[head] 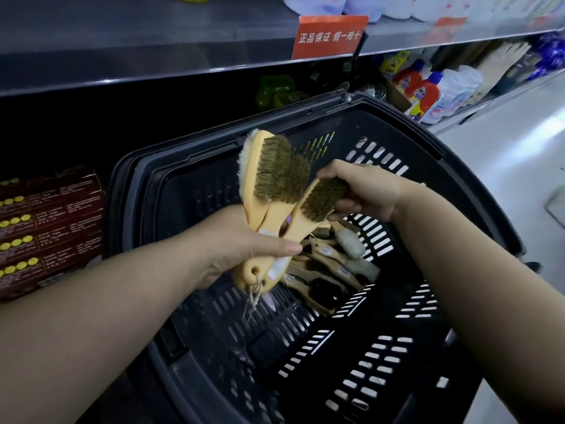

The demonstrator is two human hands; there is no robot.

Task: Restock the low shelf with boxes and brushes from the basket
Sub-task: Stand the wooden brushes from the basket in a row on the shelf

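Left hand (241, 249) grips the handles of three wooden brushes (275, 179), fanned upward; right hand (367, 191) curls around one brush head. The loose fan could slip and drop into the black basket (458, 166) below, where more brushes (333, 270) lie. Red boxes (52, 228) are stacked at left beneath a metal shelf (153, 41); bottles (425, 90) stand beyond, beside a pale floor (504, 142).

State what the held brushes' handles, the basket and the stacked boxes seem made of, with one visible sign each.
Brush handles: likely pale wood, smooth and matt; moulded plastic is possible.
Basket: dark rigid plastic, with moulded slots.
Boxes: probably printed cardboard, with crisp folded edges.
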